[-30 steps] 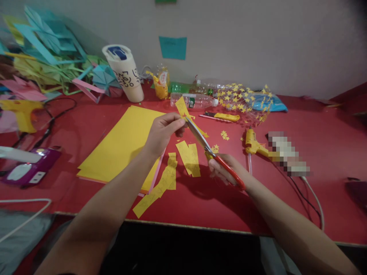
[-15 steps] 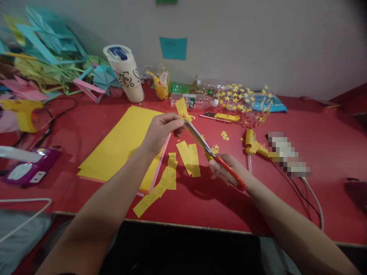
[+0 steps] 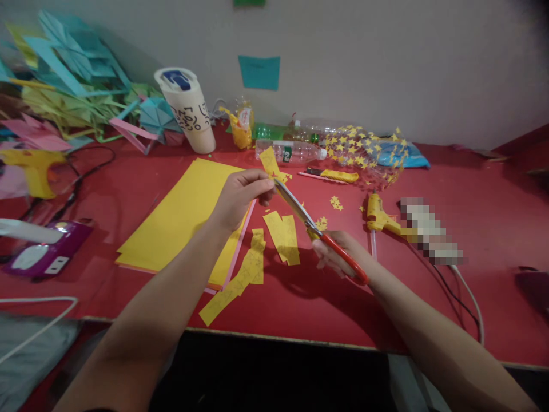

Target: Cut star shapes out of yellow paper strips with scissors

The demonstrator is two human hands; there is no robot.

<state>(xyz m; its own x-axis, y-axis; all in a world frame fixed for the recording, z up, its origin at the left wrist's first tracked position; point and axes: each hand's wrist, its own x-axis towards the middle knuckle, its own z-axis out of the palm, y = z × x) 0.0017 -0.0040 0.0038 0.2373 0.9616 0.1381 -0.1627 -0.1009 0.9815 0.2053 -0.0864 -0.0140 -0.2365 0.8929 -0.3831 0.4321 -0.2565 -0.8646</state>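
Note:
Between thumb and fingers, my left hand (image 3: 242, 197) pinches a small yellow paper strip (image 3: 269, 161) with a star-shaped gap in it. My right hand (image 3: 338, 252) is closed round the red handles of a pair of scissors (image 3: 295, 204). The blade tips meet the paper right at my left fingertips. Below lie more yellow paper strips (image 3: 283, 237) with faint drawn lines, some overlapping. Small cut-out yellow stars (image 3: 337, 203) rest in little piles beyond the scissors. Under my left wrist is a stack of yellow sheets (image 3: 171, 214).
A yellow glue gun (image 3: 377, 214) stands at right, near a blurred-out pale object (image 3: 431, 232). Behind are a yellow cutter knife (image 3: 338, 175), plastic bottles (image 3: 287, 152) and a white tumbler (image 3: 186, 109). Folded paper shapes (image 3: 86, 74) and a purple power strip (image 3: 47, 252) are at left.
The paper strip in my left hand has tilted slightly to the left. The scissor tips have shifted a little left with it; otherwise both hands stay almost still.

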